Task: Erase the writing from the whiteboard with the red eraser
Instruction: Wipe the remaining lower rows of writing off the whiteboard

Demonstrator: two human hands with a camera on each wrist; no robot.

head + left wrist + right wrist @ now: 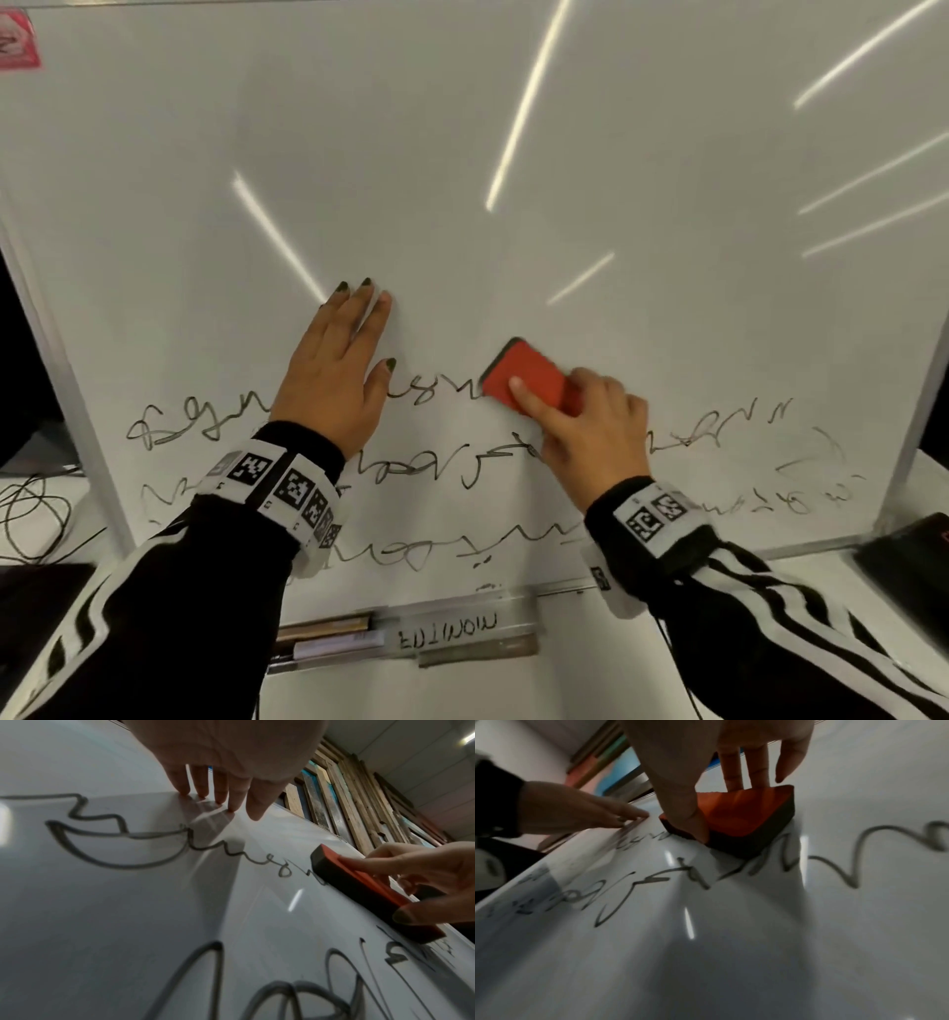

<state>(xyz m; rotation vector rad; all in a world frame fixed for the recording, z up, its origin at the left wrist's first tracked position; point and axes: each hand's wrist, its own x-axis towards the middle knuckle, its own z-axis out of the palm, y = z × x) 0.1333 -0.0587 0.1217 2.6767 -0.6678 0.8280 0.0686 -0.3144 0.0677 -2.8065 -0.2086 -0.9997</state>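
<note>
The whiteboard (513,154) fills the head view, with several rows of black scribbled writing (411,470) across its lower half. My right hand (585,416) grips the red eraser (529,372), thumb on one long side and fingers on the other, its dark felt face pressed on the board over the top row of writing. The red eraser (359,882) also shows at the right of the left wrist view, and the red eraser (744,817) sits under my fingers in the right wrist view. My left hand (339,360) lies flat on the board, fingers straight, left of the eraser.
A marker tray (405,637) with pens and a label runs along the board's lower edge. Loose cables (31,514) lie on the white table at the left. A dark object (909,560) sits at the right, and a pink sticker (18,41) marks the board's top left corner.
</note>
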